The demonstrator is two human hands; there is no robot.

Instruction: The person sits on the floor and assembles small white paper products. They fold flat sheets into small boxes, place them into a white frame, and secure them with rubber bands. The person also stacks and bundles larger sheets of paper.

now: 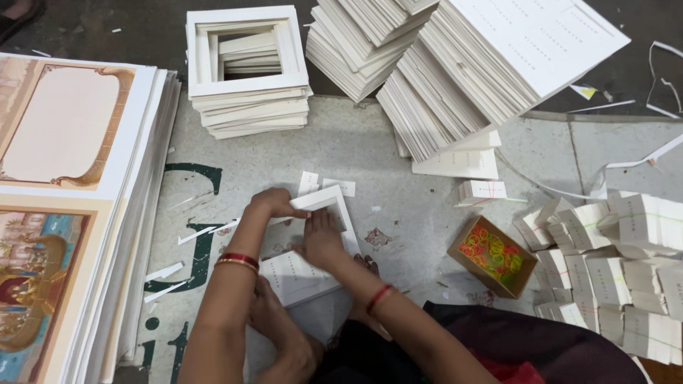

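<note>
A small stack of white square card frames [302,274] lies on the floor sheet in front of me. My left hand [274,203] grips the far left corner of the top frame [333,200]. My right hand [321,238] presses flat on the middle of the same stack, fingers spread. Red bangles circle my left wrist and a red thread band my right wrist. My bare feet [281,334] rest just below the stack.
A stack of white square frames [249,85] and leaning piles of white cards [455,78] stand beyond. Large printed sheets [64,213] are piled at left. An open cardboard box of coloured rubber bands [492,254] and banded card bundles [612,263] lie at right. Paper scraps [206,231] litter the floor.
</note>
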